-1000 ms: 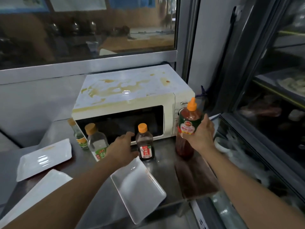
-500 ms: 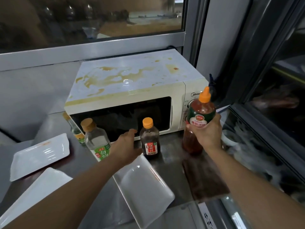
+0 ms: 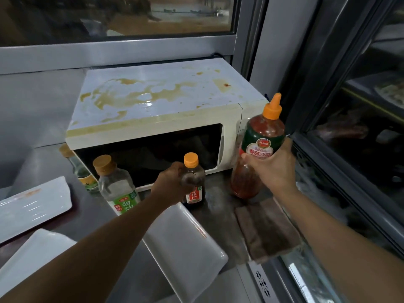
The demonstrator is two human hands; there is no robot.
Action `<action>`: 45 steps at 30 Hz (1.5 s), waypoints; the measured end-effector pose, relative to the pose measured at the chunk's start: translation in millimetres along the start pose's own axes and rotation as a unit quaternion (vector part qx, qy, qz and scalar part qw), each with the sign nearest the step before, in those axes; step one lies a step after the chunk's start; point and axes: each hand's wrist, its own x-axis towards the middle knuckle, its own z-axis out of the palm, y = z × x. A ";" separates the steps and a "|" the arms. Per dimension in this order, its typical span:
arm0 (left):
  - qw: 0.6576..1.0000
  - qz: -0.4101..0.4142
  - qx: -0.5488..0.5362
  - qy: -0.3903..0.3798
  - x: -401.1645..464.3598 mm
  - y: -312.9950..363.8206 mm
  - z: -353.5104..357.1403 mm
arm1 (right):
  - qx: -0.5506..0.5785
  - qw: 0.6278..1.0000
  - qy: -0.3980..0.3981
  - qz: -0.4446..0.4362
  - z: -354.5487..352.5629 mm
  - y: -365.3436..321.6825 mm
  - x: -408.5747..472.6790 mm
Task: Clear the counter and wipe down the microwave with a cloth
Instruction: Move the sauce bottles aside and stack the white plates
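Four bottles, three trays: left hand [image 3: 172,184] grips dark bottle [image 3: 193,189], right hand [image 3: 273,169] ketchup bottle [image 3: 260,136].

Single head view — looks forward-down, close over counter [image 3: 220,206].

Cream, orange and steel grey on a stained counter

The cream-white boxy microwave [image 3: 157,106] has yellow-brown blotches across its top and a black window; the tall red sauce squeeze bottle [image 3: 260,147] has an orange nozzle and green label; the small dark glass bottle [image 3: 193,184] has an orange cap and red label.
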 end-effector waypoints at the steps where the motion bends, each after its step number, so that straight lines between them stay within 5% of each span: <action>1: 1.000 0.005 -0.004 -0.004 1.7 -0.7 2.1 | -0.001 1.000 -0.005 -0.004 -0.7 -1.2 -0.9; 21: 0.997 0.007 -0.056 0.051 -8.6 15.0 2.1 | -0.021 0.999 -0.038 -0.022 -5.3 -6.8 -29.4; 45: 0.968 -0.073 0.022 0.240 -194.2 13.3 -185.1 | 0.023 0.971 -0.188 -0.145 -12.2 -199.5 -115.2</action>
